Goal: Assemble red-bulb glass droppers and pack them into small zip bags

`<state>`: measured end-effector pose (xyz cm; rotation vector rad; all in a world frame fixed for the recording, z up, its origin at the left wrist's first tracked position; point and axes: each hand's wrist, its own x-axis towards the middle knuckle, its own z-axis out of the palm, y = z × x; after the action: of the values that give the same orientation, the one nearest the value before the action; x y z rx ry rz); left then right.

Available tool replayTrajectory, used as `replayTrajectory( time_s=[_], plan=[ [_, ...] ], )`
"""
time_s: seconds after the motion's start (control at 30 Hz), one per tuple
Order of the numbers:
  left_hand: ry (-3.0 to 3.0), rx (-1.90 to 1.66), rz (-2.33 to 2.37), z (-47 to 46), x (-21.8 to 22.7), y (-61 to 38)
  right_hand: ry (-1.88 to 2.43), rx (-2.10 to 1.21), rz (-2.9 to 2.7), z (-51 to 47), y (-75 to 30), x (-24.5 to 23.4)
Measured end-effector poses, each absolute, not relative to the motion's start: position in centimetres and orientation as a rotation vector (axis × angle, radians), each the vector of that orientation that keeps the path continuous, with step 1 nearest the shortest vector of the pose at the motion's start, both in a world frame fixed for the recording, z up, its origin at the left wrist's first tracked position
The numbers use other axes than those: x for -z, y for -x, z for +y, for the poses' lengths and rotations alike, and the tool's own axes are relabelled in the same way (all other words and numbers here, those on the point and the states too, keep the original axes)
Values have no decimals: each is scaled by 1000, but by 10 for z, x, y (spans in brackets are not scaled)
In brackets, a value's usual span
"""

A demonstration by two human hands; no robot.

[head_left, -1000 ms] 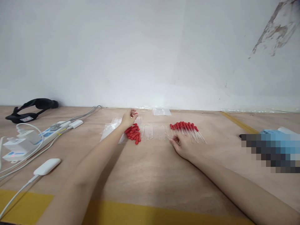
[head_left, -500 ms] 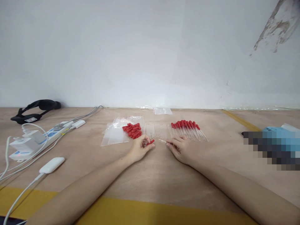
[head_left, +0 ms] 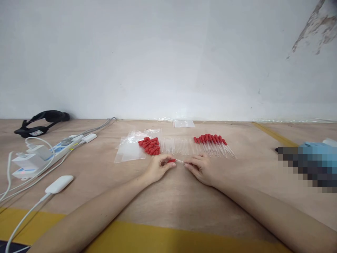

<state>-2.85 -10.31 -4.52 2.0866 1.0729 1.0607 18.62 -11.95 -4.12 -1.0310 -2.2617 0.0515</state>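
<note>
My left hand (head_left: 159, 168) is closed around a red rubber dropper bulb (head_left: 171, 160), whose end pokes out between thumb and fingers. Between finger and thumb, my right hand (head_left: 199, 169) pinches a thin clear glass dropper tube (head_left: 180, 161). The tube's end meets the bulb's end; whether it sits inside I cannot tell. Behind my left hand lies a heap of red bulbs (head_left: 150, 146) on clear plastic bags (head_left: 129, 151). A row of bare glass tubes (head_left: 181, 146) stretches across the middle. Beyond my right hand, several droppers with red bulbs on them (head_left: 212, 140) lie side by side.
At the left are a power strip (head_left: 61, 149) with plugs and cables, a white adapter (head_left: 59, 184) and a black strap-like headset (head_left: 42, 123). A small clear bag (head_left: 184, 123) lies by the wall. A blue item (head_left: 319, 154) and a blurred dark patch are at the right.
The bulb and the glass tube have come together; before, a gap lay between them. Both hands are now closer to each other. The view has shifted slightly.
</note>
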Motion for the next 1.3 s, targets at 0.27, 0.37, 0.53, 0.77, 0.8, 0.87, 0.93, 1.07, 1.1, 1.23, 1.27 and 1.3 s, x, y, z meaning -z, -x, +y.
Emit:
replayTrajectory(
  time_s=[0.27, 0.37, 0.53, 0.77, 0.8, 0.87, 0.93, 1.07, 1.1, 1.23, 1.27, 1.3],
  plan=[
    [-2203, -1015, 958, -111, 35, 28, 1030, -75, -2398, -120, -193, 33],
    [-2248, -939, 958, -114, 33, 27, 1069, -9, -2437, -124, -193, 27],
    [-2361, -900, 1017, -116, 31, 26, 1142, 93, -2479, -129, -192, 21],
    [-2450, -943, 1002, -117, 33, 25, 1150, 96, -2494, -131, -189, 22],
    [-2449, -949, 1000, -118, 33, 24, 1156, 81, -2490, -131, -189, 22],
    [-2452, -957, 984, -118, 33, 24, 1137, 40, -2505, -130, -187, 21],
    [-2462, -952, 964, -118, 33, 24, 1109, -6, -2538, -129, -186, 21],
    [-2515, -921, 945, -119, 33, 25, 1090, -81, -2581, -126, -183, 22],
    [-2529, -916, 937, -119, 33, 25, 1084, -92, -2589, -126, -182, 22],
    [-2552, -911, 918, -119, 35, 25, 1065, -118, -2581, -124, -178, 26],
    [-2554, -910, 917, -119, 35, 25, 1065, -116, -2577, -123, -178, 27],
    [-2558, -907, 916, -118, 35, 25, 1068, -112, -2573, -122, -177, 29]
  ],
)
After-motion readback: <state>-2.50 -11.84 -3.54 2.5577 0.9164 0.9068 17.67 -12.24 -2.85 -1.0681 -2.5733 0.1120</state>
